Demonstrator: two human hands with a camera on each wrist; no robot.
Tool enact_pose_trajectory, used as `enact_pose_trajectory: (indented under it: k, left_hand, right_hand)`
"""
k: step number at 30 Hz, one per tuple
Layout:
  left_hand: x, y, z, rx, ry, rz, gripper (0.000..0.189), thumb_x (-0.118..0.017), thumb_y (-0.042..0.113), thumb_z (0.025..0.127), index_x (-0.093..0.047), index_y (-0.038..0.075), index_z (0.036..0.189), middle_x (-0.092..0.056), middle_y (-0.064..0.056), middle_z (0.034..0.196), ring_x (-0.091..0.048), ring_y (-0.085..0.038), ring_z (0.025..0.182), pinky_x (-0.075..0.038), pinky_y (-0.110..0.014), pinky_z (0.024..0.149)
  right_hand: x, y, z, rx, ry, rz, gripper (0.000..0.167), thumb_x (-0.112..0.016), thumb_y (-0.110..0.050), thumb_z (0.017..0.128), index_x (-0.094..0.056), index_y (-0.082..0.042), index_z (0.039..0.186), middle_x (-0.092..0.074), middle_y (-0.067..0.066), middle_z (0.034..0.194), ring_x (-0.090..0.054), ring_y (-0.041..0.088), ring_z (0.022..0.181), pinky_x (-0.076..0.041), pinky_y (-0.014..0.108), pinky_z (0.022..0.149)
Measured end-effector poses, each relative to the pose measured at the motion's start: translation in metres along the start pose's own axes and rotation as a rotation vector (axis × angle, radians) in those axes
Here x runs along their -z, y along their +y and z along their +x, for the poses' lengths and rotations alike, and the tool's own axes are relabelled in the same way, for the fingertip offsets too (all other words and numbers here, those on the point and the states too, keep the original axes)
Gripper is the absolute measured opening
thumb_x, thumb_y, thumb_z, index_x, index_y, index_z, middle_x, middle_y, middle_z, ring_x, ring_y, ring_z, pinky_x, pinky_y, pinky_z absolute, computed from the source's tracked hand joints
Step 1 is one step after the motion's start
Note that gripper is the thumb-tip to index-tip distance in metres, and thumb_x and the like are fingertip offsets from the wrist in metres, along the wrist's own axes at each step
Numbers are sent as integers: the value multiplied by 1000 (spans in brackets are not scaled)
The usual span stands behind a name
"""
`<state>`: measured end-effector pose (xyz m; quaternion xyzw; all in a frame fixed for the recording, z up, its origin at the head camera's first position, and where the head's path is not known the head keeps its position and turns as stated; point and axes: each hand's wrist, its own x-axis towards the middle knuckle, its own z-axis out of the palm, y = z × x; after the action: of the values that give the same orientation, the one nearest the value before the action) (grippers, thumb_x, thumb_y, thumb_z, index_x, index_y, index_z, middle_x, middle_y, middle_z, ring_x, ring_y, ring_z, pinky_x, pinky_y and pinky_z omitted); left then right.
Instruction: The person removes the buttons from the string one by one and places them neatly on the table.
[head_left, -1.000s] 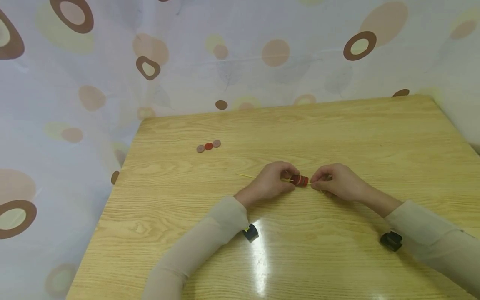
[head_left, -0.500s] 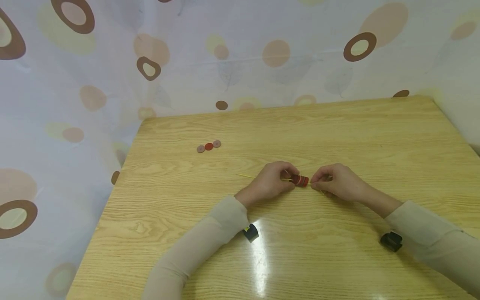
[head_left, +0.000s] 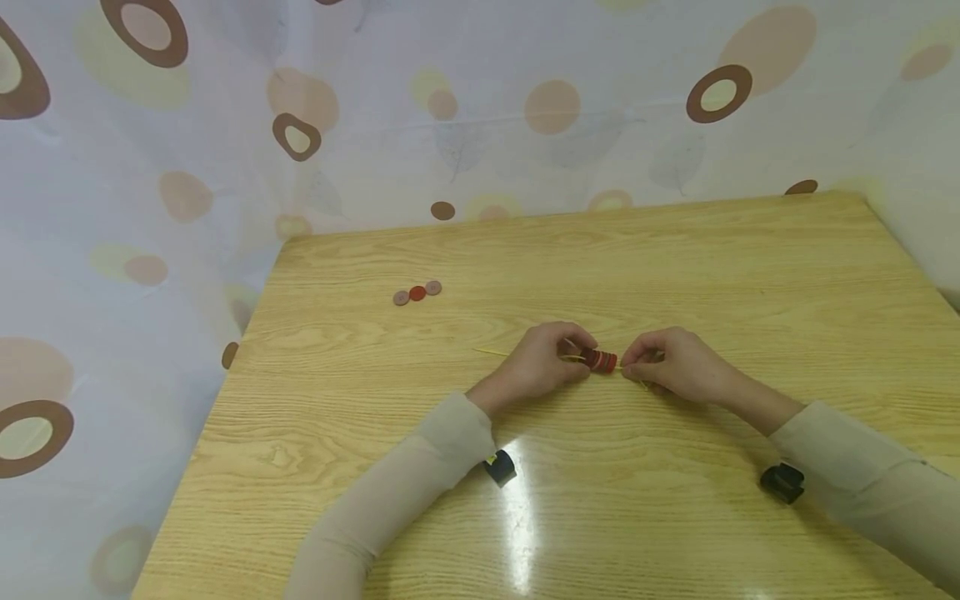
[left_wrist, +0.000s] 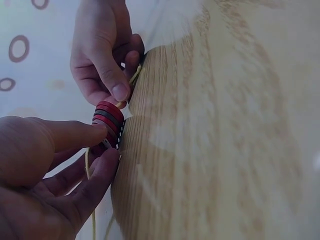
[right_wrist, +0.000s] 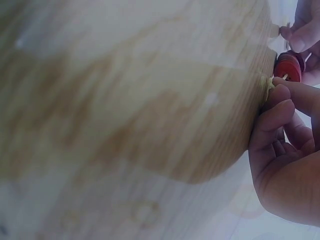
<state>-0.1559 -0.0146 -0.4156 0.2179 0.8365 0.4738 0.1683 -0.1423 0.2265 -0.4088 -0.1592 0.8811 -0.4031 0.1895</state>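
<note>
- One big curtain [head_left: 480,150] with brown and tan spots hangs at the back, and it looks the same as a second ago.
- The bench [head_left: 675,517] is wide and looks like wood, with a bright shine near the left arm.
- Two pale sleeves [head_left: 405,475] reach in from the near side.
- The left hand [head_left: 546,360] has hardly moved in that second. Its grip is round the left end of the stack [head_left: 602,361], with the thumb on one side and a finger on the other.
- The right hand [head_left: 678,367] has stayed put too. Its grip pinches the string [head_left: 489,352] just past the stack's right end.
- So I think this is a holding step: one hand keeps the stack steady while the other minds the string.
- Two black pieces [head_left: 500,468] [head_left: 782,483] sit just by the sleeves.
- The stack is between the hands, with red, dark and pale buttons packed close on the string. I can't tell if it touches the bench.
- The string is yellow, and a tail pokes out past the left hand, which hides part of it. That tail might get caught under the wrist.
- A yellow clump [right_wrist: 270,84] at the right fingertips may be a knot, but it is too blurry to know.
- Three loose buttons [head_left: 417,293] lie in a row farther back, red between two pale ones, well apart from both hands. They have not moved.
</note>
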Motion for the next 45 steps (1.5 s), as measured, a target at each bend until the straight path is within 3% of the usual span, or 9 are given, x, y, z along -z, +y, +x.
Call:
enact_pose_trajectory:
  k: [17, 33, 45]
  left_hand:
    - [3, -4, -4, 5, 49, -95, 30, -77, 4, 88, -70, 7, 118, -70, 7, 106, -64, -9, 103, -50, -24, 89]
    - [6, -9, -7, -26, 59, -120, 28, -76, -2, 88, -70, 3, 115, -71, 2, 105, -66, -9, 99, -50, -20, 89]
    - [13, -10, -13, -1, 65, -122, 28, -76, -1, 88, -69, 2, 115, -71, -1, 106, -66, -9, 99, -51, -22, 88]
  right_hand:
    - [0, -2, -1, 8, -1, -6, 12, -71, -15, 94, -72, -4, 100, -66, 2, 81, -58, 14, 61, -49, 27, 52]
    - [1, -1, 0, 13, 4, -9, 12, -72, -15, 94, -73, -4, 99, -66, 2, 81, -59, 15, 61, -50, 28, 53]
    - [1, -1, 1, 16, 9, -23, 10, -72, -14, 94, -73, -5, 98, -66, 1, 80, -58, 14, 60, -49, 27, 52]
